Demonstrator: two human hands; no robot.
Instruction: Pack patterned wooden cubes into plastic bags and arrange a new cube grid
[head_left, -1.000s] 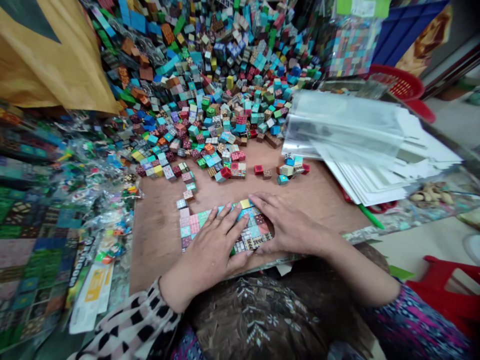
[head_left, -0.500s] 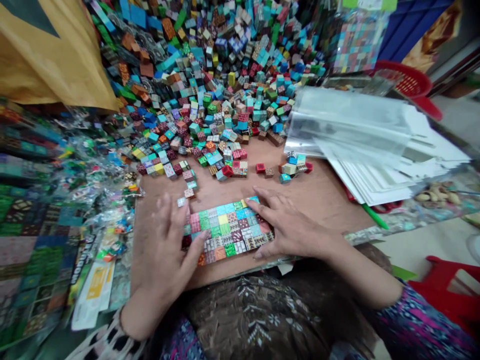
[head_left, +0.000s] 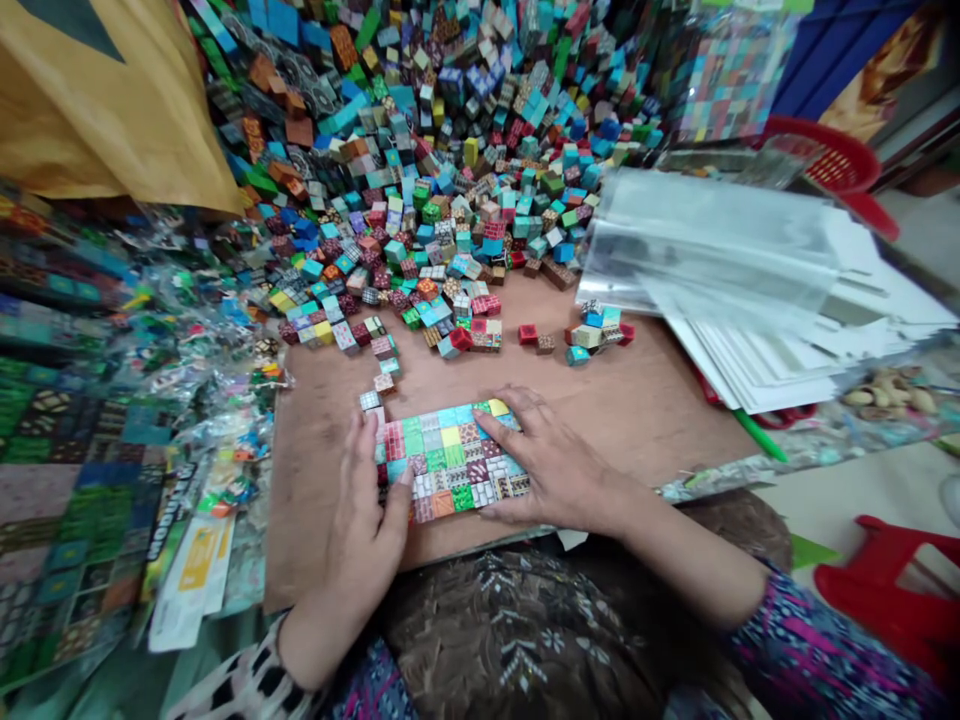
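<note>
A flat rectangular block of small painted cubes [head_left: 450,462] is laid out on the bare wooden counter [head_left: 645,420], toward the lower middle of the frame, close to the near edge. The left grip [head_left: 364,520] is held open and upright, with its thumb and palm edge set against the block's left side and its fingers pointing up beside it. The right grip [head_left: 544,465] is also open, with its fingers spread and resting on the upper right part of the block. Neither grip is closed around anything. This placement is judged to be bracing the block from two sides, so that the rows are kept tight and square.

A short line of loose cubes [head_left: 381,375] is set just above the block's upper left corner, and a small cluster of cubes [head_left: 592,330] lies well to the right. A large heap of cubes [head_left: 420,180] is banked across the upper middle, apparently kept within reach. Clear plastic sleeves [head_left: 712,240] and white paper sheets [head_left: 780,365] are stacked at the right, and a red basket [head_left: 832,155] is seen at the upper right. Packets of printed sheets [head_left: 67,520] are piled at the left.
</note>
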